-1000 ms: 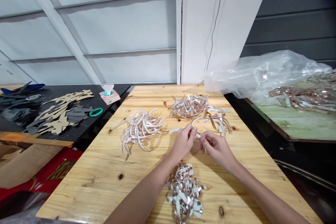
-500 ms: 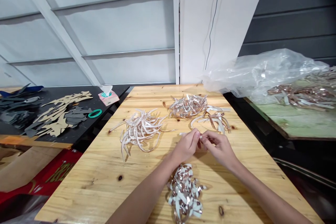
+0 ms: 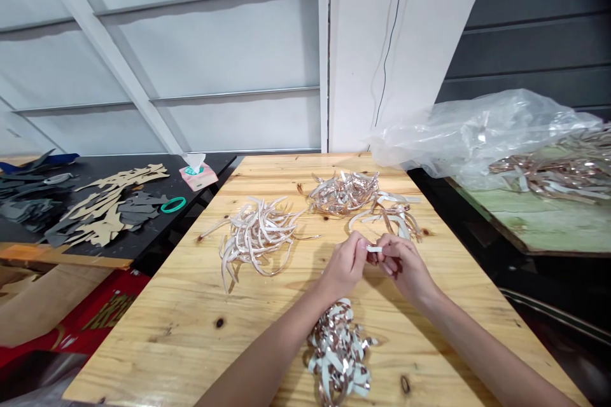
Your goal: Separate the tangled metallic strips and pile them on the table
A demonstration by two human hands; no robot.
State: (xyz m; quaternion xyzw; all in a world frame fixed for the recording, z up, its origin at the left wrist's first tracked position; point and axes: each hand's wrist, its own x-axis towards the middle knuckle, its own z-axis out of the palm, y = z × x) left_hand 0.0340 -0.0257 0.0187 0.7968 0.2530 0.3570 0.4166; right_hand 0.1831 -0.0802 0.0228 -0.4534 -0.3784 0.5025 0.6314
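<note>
"What's at the near edge of the wooden counter (image 3: 191, 343)?"

"A curly pile (image 3: 340, 353) of shiny pink and white bits."

"And the hands?"

"They're over the middle of the counter. The left hand (image 3: 347, 259) has its fingers pinching one end of a little white strip (image 3: 375, 248). The right hand (image 3: 405, 264) has its fingers pinching the other end."

"What's left of the counter's middle?"

"A tangle of pale strips (image 3: 260, 232). Right of the middle are some loose strips (image 3: 401, 222). Farther up the counter sits a shiny heap (image 3: 344, 193)."

"And past the counter?"

"A pink tissue box (image 3: 199, 178) off its far left corner, and a clear plastic bag (image 3: 482, 130) off its far right one."
</note>
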